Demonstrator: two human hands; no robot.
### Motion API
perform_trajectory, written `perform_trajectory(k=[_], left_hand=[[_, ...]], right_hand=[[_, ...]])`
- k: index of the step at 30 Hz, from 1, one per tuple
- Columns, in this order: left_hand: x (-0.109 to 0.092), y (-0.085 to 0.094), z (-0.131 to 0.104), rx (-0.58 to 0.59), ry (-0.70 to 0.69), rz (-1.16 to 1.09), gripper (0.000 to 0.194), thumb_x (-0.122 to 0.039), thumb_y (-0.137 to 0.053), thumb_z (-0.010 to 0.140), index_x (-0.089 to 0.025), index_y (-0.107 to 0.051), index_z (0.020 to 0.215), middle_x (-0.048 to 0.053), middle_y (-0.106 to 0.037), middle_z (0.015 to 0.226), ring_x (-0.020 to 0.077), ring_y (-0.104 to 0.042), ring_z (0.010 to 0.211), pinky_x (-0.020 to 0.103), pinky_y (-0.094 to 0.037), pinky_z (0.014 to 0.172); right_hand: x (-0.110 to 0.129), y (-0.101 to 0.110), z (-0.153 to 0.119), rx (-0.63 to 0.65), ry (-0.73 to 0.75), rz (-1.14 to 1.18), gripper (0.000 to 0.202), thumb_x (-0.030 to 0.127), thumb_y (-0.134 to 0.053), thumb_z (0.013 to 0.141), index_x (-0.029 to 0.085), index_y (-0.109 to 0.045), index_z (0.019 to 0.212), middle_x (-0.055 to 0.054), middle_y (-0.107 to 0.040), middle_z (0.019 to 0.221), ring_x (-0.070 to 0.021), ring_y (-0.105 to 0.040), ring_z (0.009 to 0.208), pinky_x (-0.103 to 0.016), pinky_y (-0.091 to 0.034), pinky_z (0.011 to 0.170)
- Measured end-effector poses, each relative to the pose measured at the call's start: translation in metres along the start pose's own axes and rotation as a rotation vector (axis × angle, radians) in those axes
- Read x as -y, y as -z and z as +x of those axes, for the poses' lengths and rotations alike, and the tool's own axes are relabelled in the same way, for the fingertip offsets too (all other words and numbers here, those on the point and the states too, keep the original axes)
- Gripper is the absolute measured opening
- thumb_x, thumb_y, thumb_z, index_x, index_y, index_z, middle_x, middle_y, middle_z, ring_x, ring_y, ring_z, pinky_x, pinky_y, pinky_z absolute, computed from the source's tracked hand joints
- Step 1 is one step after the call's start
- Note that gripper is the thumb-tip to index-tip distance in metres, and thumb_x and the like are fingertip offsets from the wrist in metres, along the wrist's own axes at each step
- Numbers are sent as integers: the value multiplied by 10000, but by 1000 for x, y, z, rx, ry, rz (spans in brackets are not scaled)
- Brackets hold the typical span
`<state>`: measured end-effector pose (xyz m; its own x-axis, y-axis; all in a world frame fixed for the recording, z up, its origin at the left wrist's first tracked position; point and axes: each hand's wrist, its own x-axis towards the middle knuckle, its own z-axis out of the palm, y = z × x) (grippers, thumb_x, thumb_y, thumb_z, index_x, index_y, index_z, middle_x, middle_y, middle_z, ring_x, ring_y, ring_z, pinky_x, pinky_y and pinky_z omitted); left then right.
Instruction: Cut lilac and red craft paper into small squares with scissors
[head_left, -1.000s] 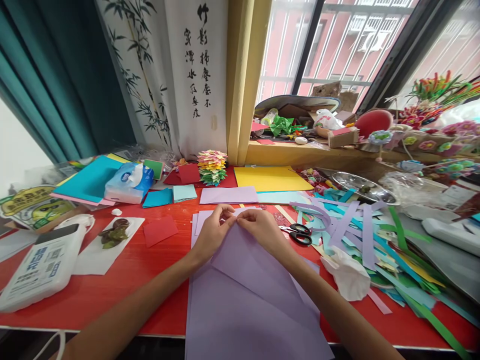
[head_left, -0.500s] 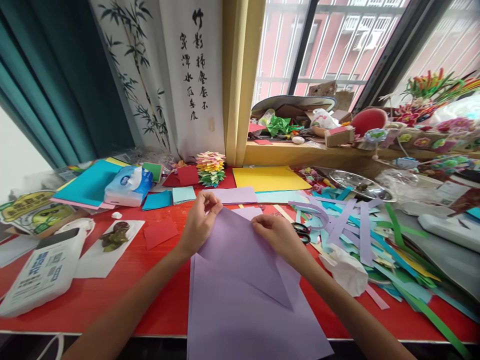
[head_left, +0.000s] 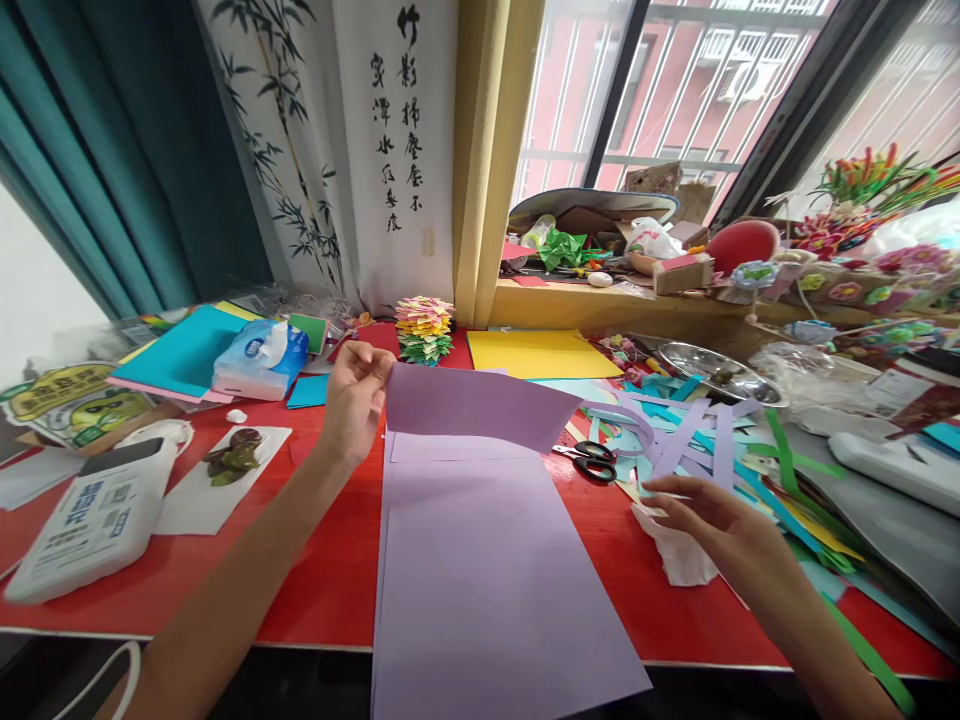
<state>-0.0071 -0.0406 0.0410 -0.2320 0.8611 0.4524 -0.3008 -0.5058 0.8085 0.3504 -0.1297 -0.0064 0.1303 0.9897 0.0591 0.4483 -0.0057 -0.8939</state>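
My left hand [head_left: 355, 398] pinches the top left corner of a lilac paper sheet [head_left: 480, 405] and holds it raised above the red table [head_left: 315, 590]. Under it lies a stack of lilac sheets [head_left: 487, 580] that reaches past the table's front edge. My right hand [head_left: 712, 520] hovers with its fingers apart to the right of the stack, over a crumpled white tissue [head_left: 679, 555], holding nothing. Black-handled scissors [head_left: 589, 460] lie between the raised sheet and my right hand.
Lilac, blue and green paper strips [head_left: 720, 450] pile up at the right near a metal dish [head_left: 712, 365]. A wet-wipes pack [head_left: 90, 525], a tissue pack [head_left: 259, 360], coloured sheets [head_left: 540, 355] and a folded paper stack [head_left: 424, 330] sit around the back. The windowsill [head_left: 600, 300] holds clutter.
The diagonal fold has been undone. My left hand lifted the top sheet's corner up and to the left; my right hand let go and moved right, over the tissue.
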Motion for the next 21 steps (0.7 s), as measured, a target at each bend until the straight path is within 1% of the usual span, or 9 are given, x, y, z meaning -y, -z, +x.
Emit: perform_trajectory(k=[3, 5, 9, 10, 12, 14, 15, 18, 21], left_hand=[[1, -11, -12, 126, 144, 3, 279, -227, -647, 699, -215, -369, 723, -41, -466, 686, 71, -431, 557, 180, -345, 476], [0, -17, -19, 199, 205, 2, 300, -272, -646, 705, -219, -352, 718, -39, -470, 678, 76, -412, 534, 185, -325, 449], [-2, -19, -25, 344, 272, -43, 356, -336, -660, 695, -222, -323, 695, -41, -463, 621, 95, -416, 521, 198, -313, 431], [-2, -18, -25, 382, 269, -59, 372, -342, -670, 685, -221, -319, 683, -43, -454, 594, 99, -420, 516, 204, -318, 435], [-1, -14, -24, 463, 251, -83, 393, -354, -682, 673, -217, -315, 651, -47, -440, 540, 104, -421, 491, 220, -331, 445], [0, -10, -22, 564, 236, -87, 403, -372, -687, 664, -213, -320, 620, -46, -433, 497, 111, -425, 471, 243, -357, 471], [0, -7, -21, 615, 233, -79, 397, -386, -683, 665, -214, -329, 612, -44, -437, 485, 119, -437, 475, 258, -375, 494], [1, 1, -13, 709, 249, 104, 280, -415, -630, 708, -224, -426, 679, -16, -524, 558, 159, -521, 595, 304, -423, 622], [12, 18, -4, 724, 282, 678, 239, -447, -508, 779, -237, -542, 887, 52, -617, 923, 212, -550, 898, 345, -406, 799]], right_hand=[[10, -17, -2, 110, 163, 43, 751, 407, -643, 715, 308, -265, 1356, -96, -355, 1401, -272, -409, 1230, -414, -432, 931], [20, -38, -2, 176, 235, -8, 964, 395, -676, 690, 364, -32, 1407, -65, -171, 1482, -269, -252, 1317, -467, -327, 1009], [36, -69, 3, 239, 267, 143, 1032, 396, -646, 726, 393, 160, 1371, -46, -37, 1504, -228, -182, 1343, -448, -299, 1026], [38, -72, 5, 261, 245, 180, 1018, 392, -641, 733, 383, 148, 1377, -58, -81, 1499, -222, -204, 1337, -428, -322, 1016], [40, -73, 6, 316, 186, 216, 936, 378, -622, 755, 347, 49, 1407, -89, -317, 1416, -219, -346, 1273, -397, -396, 962], [38, -68, 2, 343, 159, 204, 742, 362, -582, 790, 308, -168, 1403, -78, -548, 1184, -216, -528, 1095, -372, -477, 857], [36, -63, -3, 327, 181, 175, 594, 353, -556, 808, 292, -320, 1350, -63, -598, 1071, -210, -578, 997, -357, -501, 805], [29, -46, -29, 99, 403, -20, 209, 301, -507, 836, 282, -638, 997, -46, -617, 936, -206, -605, 874, -320, -518, 719], [24, -31, -66, -242, 648, -243, 318, 202, -534, 806, 365, -621, 1064, -43, -628, 967, -222, -616, 913, -329, -517, 794]])
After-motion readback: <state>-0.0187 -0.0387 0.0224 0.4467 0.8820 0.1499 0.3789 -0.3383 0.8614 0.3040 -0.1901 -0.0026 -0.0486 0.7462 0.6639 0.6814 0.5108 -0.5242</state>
